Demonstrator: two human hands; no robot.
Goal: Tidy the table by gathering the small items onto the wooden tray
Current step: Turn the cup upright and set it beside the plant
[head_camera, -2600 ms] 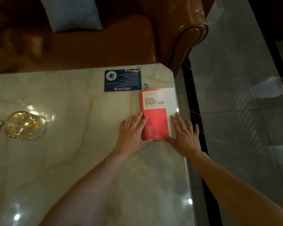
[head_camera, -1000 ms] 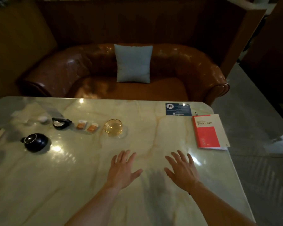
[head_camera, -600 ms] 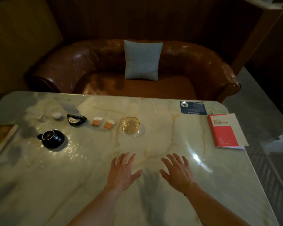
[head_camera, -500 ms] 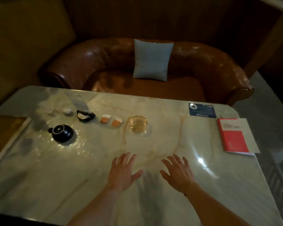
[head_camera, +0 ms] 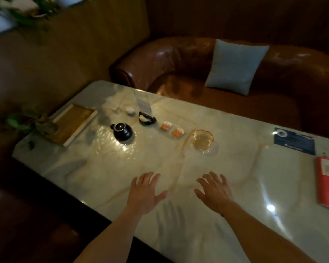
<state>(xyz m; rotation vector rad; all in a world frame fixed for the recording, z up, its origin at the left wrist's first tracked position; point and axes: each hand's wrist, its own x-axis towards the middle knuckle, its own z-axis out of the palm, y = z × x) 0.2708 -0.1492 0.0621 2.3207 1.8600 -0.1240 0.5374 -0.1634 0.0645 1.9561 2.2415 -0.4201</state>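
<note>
Table (head_camera: 235, 186) — pale marble, glossy; expect small things to slide on it.

My left hand (head_camera: 144, 192) and my right hand (head_camera: 214, 192): both spread flat, fingers apart, holding nothing, low over the near middle of the table.

Wooden tray (head_camera: 72, 126): far left end, shallow raised rim, nothing in it that I can see.

Items to gather, left to right:
- Small white cup (head_camera: 130, 111), beyond the tray's right corner. Light and, I judge, breakable; pinch by the rim.
- Black teapot (head_camera: 122, 131), nearest the tray, lid on. Probably ceramic, the heaviest piece; take by the body, with a finger on the lid.
- Dark dish (head_camera: 147, 119), something pale in it. Lift level, from both sides.
- Two orange sachets (head_camera: 172, 130), side by side. Flat, light, limp — hard to raise off the polish; slide each to get a nail beneath it.
- Glass ashtray (head_camera: 202, 139), amber, thick-walled. Weighty and slick; grip across the rim.

Right end, well apart from the tray: blue card (head_camera: 293, 144) and red booklet (head_camera: 328, 186), partly out of view.
</note>
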